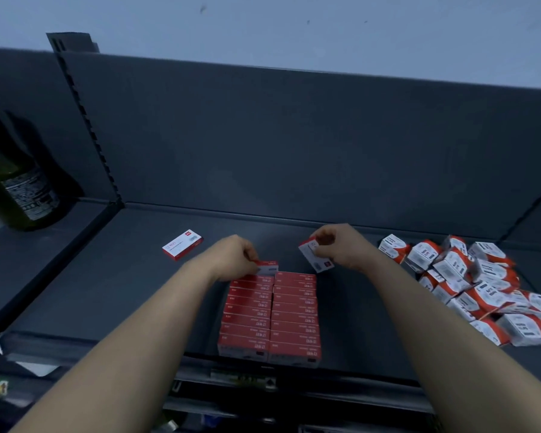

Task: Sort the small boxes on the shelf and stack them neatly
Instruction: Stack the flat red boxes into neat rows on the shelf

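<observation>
Two neat rows of flat red and white boxes [270, 317] stand on edge in the middle of the dark shelf [107, 292]. My left hand [235, 257] pinches one such box [267, 267] at the far end of the left row. My right hand [334, 246] holds another flat box [313, 256], tilted, just above and behind the right row. A single flat box [183, 244] lies alone to the left.
A loose heap of small white and orange boxes [469, 282] covers the shelf's right side. A dark green bottle [16, 189] stands on the neighbouring shelf at far left, beyond a slotted upright [85, 120]. The back panel [294, 145] rises behind.
</observation>
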